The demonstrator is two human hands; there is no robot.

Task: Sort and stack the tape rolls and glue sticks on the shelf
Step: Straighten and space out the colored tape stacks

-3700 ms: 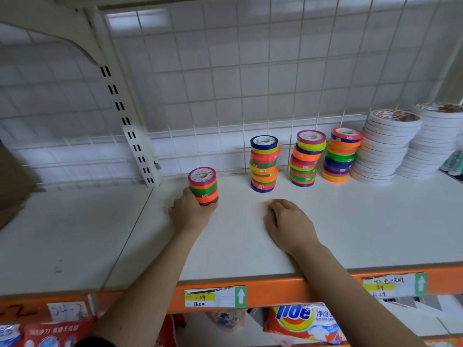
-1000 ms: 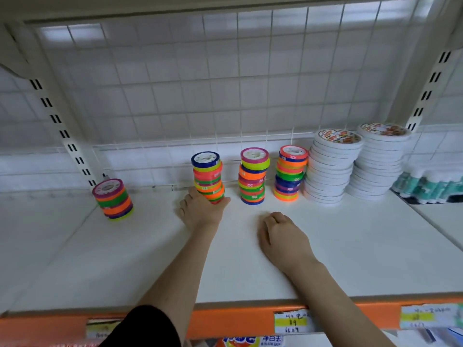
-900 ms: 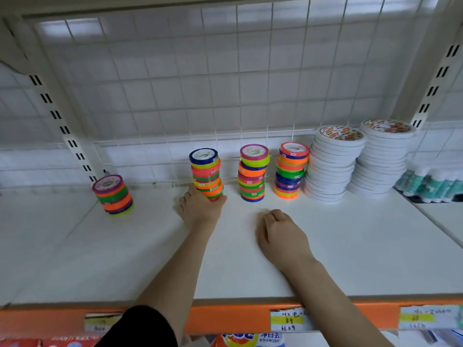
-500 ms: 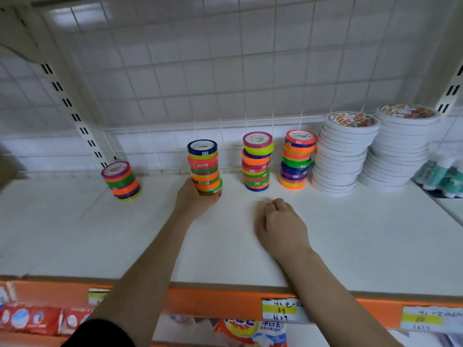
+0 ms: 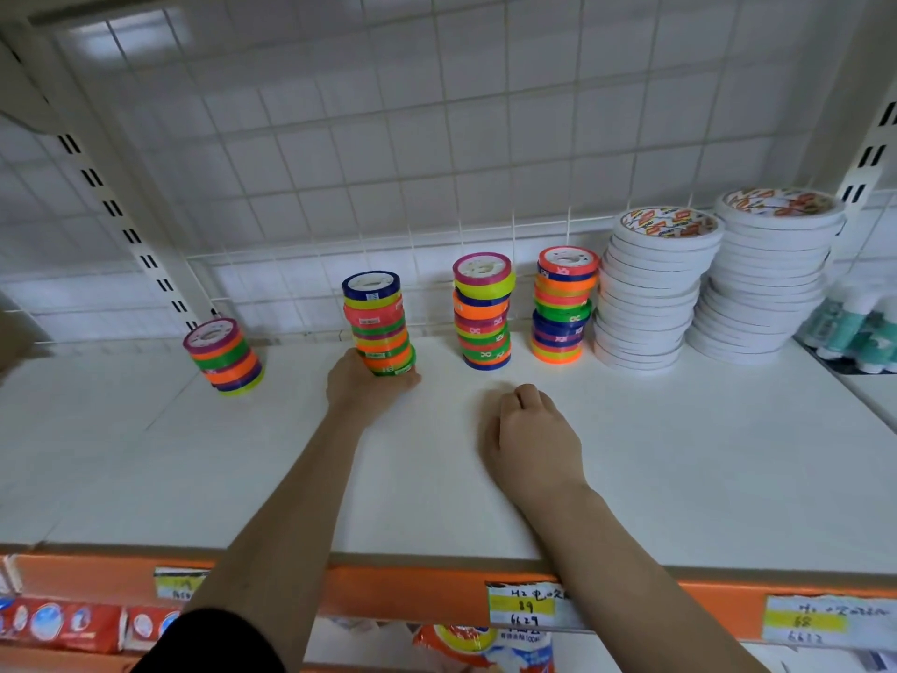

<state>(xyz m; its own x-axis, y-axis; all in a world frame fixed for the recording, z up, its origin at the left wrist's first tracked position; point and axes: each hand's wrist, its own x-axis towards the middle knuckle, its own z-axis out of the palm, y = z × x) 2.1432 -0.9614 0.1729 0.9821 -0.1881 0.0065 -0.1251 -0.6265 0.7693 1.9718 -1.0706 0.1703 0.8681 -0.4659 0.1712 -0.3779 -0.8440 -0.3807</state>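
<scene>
Four stacks of bright coloured tape rolls stand along the back of the white shelf [image 5: 631, 468]. My left hand [image 5: 361, 388] grips the base of the blue-topped stack [image 5: 376, 323], thumb on its right side. A short leaning stack [image 5: 224, 357] stands apart to the left. The pink-topped stack [image 5: 483, 310] and the red-topped stack [image 5: 563, 303] stand to the right. My right hand [image 5: 534, 432] rests on the shelf in a fist, holding nothing. Two tall stacks of white tape rolls [image 5: 650, 293] [image 5: 769, 274] follow. Teal glue sticks [image 5: 856, 327] lie at the far right.
A white wire grid [image 5: 437, 138] backs the shelf, with slotted uprights at the left [image 5: 121, 221] and right [image 5: 869, 157]. The orange front edge [image 5: 412, 595] carries price labels. Packaged goods [image 5: 63, 624] sit on the shelf below.
My left hand let go of the short stack, left near the upright, and took hold of the blue-topped stack, which has shifted slightly left from its neighbour. The right hand stayed in place.
</scene>
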